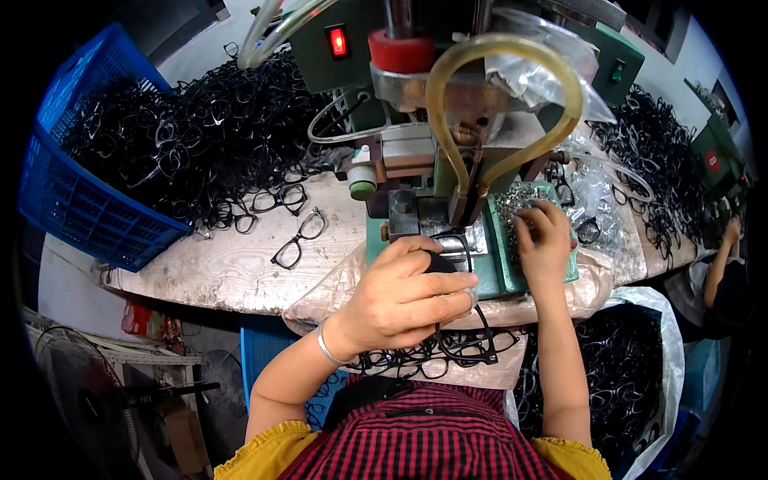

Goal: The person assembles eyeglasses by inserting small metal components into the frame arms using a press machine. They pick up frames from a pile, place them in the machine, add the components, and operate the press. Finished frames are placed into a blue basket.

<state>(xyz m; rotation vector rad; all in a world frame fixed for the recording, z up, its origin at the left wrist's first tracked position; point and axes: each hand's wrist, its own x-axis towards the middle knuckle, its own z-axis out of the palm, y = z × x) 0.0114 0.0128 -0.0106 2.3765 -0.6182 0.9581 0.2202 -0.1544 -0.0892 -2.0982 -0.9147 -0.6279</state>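
My left hand (412,298) is closed around a black eyeglass frame (470,352), in front of a green bench press (468,172). One part of the frame reaches up to the metal work plate under the press head; its other rim hangs below my fingers. A dark patch lies by my left thumb. To the right, my right hand (546,234) has its fingers curled at a green tray (570,268) heaped with small metal parts (512,210). Whatever sits between those fingertips is too small to make out. Several black frames (432,366) lie below my left hand at the table edge.
A blue crate (104,212) overflows with black frames on the left, and two loose ones (300,238) lie on the wooden table (216,268). A bag of frames (668,352) stands low right. A looped hose (572,88) hangs before the press. Another person's arm (714,276) shows far right.
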